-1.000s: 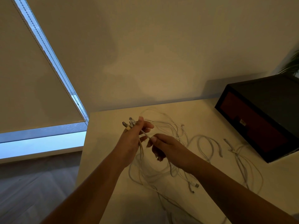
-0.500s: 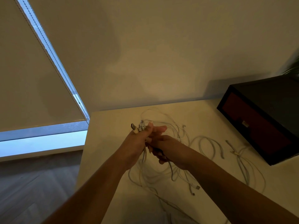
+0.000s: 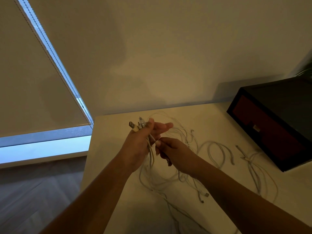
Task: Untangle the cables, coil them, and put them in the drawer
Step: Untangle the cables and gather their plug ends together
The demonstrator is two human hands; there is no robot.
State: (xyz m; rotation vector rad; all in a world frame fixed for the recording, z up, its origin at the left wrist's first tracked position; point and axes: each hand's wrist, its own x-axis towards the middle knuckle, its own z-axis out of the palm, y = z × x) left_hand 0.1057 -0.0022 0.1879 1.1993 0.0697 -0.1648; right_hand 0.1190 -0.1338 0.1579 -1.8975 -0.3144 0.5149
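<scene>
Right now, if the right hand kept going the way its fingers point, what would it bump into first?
Probably the left hand, which grips the bunch of white cables. The right hand points up-left at it and pinches one cable. Depth is hard to judge.

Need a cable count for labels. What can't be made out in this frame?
Head view:
Cables: tangle overlaps itself, no count possible; strands run off the bottom edge.
Plugs in the left hand: too small and blurred to type.
Right hand: curled fingers hide how much cable it pinches.
Drawer box: dim, cut by the right edge.
</scene>
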